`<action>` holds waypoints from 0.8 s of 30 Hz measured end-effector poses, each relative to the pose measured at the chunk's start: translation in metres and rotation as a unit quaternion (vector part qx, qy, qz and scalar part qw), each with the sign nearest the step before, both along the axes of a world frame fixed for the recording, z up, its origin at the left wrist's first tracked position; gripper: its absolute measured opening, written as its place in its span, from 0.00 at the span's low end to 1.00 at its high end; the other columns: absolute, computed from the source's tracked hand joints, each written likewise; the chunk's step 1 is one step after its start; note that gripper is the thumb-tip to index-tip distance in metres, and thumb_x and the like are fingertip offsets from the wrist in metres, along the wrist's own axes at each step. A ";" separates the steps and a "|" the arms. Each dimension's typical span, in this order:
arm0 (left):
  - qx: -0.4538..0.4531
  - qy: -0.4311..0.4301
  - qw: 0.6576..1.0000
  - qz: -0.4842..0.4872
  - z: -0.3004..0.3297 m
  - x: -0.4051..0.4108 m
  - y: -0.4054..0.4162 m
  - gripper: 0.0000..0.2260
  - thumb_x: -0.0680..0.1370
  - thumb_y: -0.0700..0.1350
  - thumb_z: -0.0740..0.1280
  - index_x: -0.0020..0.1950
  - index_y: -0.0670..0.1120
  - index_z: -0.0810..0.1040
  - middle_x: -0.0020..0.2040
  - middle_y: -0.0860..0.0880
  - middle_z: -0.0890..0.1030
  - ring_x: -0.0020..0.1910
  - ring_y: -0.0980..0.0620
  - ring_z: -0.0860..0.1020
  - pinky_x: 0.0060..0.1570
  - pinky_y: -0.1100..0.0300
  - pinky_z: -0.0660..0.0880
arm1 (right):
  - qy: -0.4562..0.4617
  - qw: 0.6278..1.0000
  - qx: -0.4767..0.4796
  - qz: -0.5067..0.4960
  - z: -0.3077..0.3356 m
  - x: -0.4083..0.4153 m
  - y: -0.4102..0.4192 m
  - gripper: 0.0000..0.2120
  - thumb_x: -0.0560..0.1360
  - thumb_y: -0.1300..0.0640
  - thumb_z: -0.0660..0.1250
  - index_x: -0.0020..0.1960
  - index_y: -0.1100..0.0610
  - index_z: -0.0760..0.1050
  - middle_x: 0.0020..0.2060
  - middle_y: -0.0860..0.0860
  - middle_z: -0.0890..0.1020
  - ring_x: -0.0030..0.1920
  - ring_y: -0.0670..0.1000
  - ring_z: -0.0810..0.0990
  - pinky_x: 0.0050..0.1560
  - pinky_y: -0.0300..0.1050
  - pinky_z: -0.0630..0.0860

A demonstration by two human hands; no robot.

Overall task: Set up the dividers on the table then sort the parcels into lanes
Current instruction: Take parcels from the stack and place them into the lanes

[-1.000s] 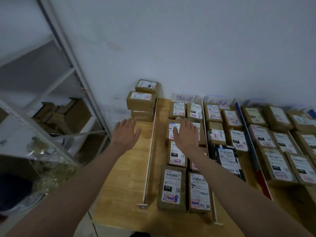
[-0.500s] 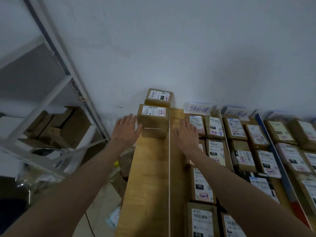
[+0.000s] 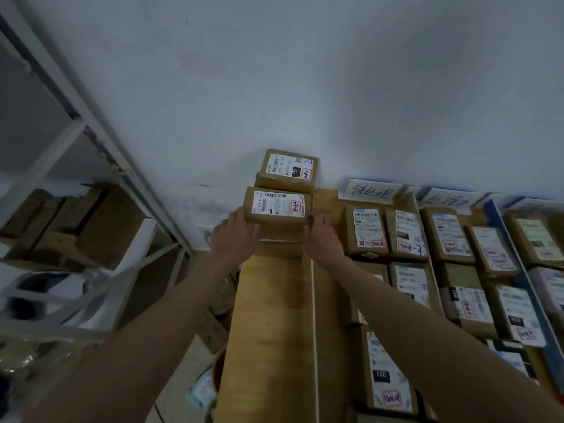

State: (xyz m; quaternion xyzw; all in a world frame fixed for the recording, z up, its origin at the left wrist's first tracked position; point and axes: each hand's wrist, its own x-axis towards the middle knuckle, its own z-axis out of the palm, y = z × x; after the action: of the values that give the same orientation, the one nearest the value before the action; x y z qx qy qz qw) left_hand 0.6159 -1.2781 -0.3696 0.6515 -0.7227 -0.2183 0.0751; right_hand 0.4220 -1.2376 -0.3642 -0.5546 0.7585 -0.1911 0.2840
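squarely between the left hand [image 3: 233, 232] and right hand [image 3: 320, 236] the near parcel [image 3: 278, 212] is clasped, fingers pressed flat against its short ends.

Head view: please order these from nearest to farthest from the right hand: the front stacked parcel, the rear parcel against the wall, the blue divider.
1. Front stacked parcel: touching the right hand, on its left.
2. Rear parcel: behind, at the wall.
3. Blue divider: far right, beyond several parcel rows.
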 end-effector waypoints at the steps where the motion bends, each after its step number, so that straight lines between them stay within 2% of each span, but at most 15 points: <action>1: 0.010 0.038 0.999 0.017 -0.004 -0.004 -0.001 0.26 0.82 0.55 0.57 0.76 0.44 0.58 0.69 0.42 0.70 0.64 0.41 0.73 0.63 0.44 0.71 | -0.029 1.000 -0.004 -0.008 -0.004 0.000 -0.003 0.17 0.82 0.55 0.56 0.70 0.56 0.63 0.64 0.55 0.74 0.58 0.54 0.77 0.58 0.55 0.78; 4: 0.001 0.136 0.988 0.067 -0.006 -0.013 -0.001 0.25 0.82 0.55 0.58 0.75 0.44 0.60 0.67 0.42 0.69 0.62 0.41 0.74 0.59 0.45 0.75 | -0.068 0.995 -0.046 -0.061 -0.008 0.003 -0.004 0.10 0.82 0.56 0.57 0.62 0.56 0.69 0.56 0.53 0.79 0.54 0.52 0.79 0.56 0.54 0.79; 7: -0.032 0.156 0.982 0.100 -0.004 -0.011 -0.005 0.24 0.82 0.54 0.59 0.74 0.44 0.61 0.69 0.43 0.67 0.63 0.42 0.73 0.59 0.45 0.74 | -0.109 0.986 -0.080 -0.100 -0.009 0.006 0.006 0.04 0.82 0.56 0.59 0.56 0.53 0.68 0.54 0.51 0.80 0.53 0.49 0.80 0.51 0.49 0.81; 11: -0.002 0.163 0.981 0.103 -0.012 -0.003 -0.010 0.26 0.82 0.54 0.60 0.76 0.45 0.59 0.72 0.43 0.65 0.67 0.42 0.71 0.64 0.42 0.72 | -0.218 0.966 -0.064 -0.126 -0.008 0.010 0.013 0.13 0.82 0.57 0.59 0.65 0.52 0.63 0.54 0.49 0.80 0.51 0.50 0.83 0.47 0.50 0.84; 14: 0.029 0.193 0.971 0.135 -0.017 -0.005 -0.006 0.29 0.82 0.52 0.62 0.79 0.45 0.55 0.75 0.43 0.62 0.72 0.41 0.67 0.67 0.43 0.67 | -0.211 0.971 -0.037 -0.110 -0.010 0.006 0.004 0.17 0.82 0.55 0.58 0.70 0.51 0.62 0.52 0.46 0.78 0.53 0.51 0.83 0.49 0.52 0.83; 16: 0.060 0.247 0.946 0.203 -0.018 -0.010 -0.002 0.31 0.81 0.51 0.64 0.79 0.43 0.55 0.75 0.43 0.63 0.73 0.42 0.65 0.68 0.45 0.66 | -0.194 0.976 -0.010 -0.099 -0.009 0.004 -0.003 0.17 0.82 0.53 0.57 0.71 0.51 0.62 0.56 0.48 0.76 0.57 0.53 0.81 0.51 0.51 0.83; 18: 0.089 0.310 0.910 0.260 -0.020 -0.015 -0.001 0.30 0.79 0.50 0.68 0.76 0.43 0.60 0.71 0.43 0.69 0.70 0.42 0.70 0.64 0.47 0.70 | -0.175 0.979 0.024 -0.099 -0.008 0.002 -0.008 0.18 0.83 0.52 0.58 0.71 0.53 0.63 0.64 0.53 0.69 0.62 0.55 0.77 0.51 0.44 0.79; 20: 0.108 0.348 0.887 0.284 -0.021 -0.017 0.000 0.28 0.76 0.48 0.70 0.73 0.43 0.64 0.67 0.43 0.74 0.65 0.42 0.75 0.61 0.45 0.76 | -0.166 0.980 0.046 -0.099 -0.007 0.002 -0.012 0.19 0.82 0.52 0.59 0.71 0.57 0.63 0.69 0.56 0.63 0.61 0.54 0.75 0.45 0.37 0.76; 22: 0.117 0.363 0.877 0.293 -0.019 -0.017 0.001 0.28 0.76 0.46 0.71 0.72 0.43 0.64 0.65 0.43 0.74 0.62 0.42 0.76 0.57 0.42 0.78 | -0.159 0.981 0.062 -0.091 -0.004 0.001 -0.014 0.20 0.81 0.52 0.61 0.70 0.59 0.64 0.68 0.56 0.66 0.57 0.52 0.77 0.38 0.35 0.77; 24: 0.112 0.375 0.875 0.286 -0.013 -0.016 0.005 0.26 0.76 0.45 0.71 0.70 0.44 0.64 0.64 0.44 0.74 0.60 0.43 0.77 0.50 0.47 0.81 | -0.152 0.983 0.072 -0.078 0.001 0.000 -0.010 0.22 0.80 0.52 0.63 0.70 0.60 0.64 0.67 0.54 0.68 0.55 0.51 0.78 0.42 0.39 0.80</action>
State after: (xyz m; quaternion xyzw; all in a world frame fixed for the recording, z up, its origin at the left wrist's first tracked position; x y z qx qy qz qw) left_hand 0.6002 -1.2733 -0.3829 0.7034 -0.3928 -0.4946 0.3260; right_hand 0.4219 -1.2481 -0.3628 -0.4367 0.7588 -0.2397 0.4195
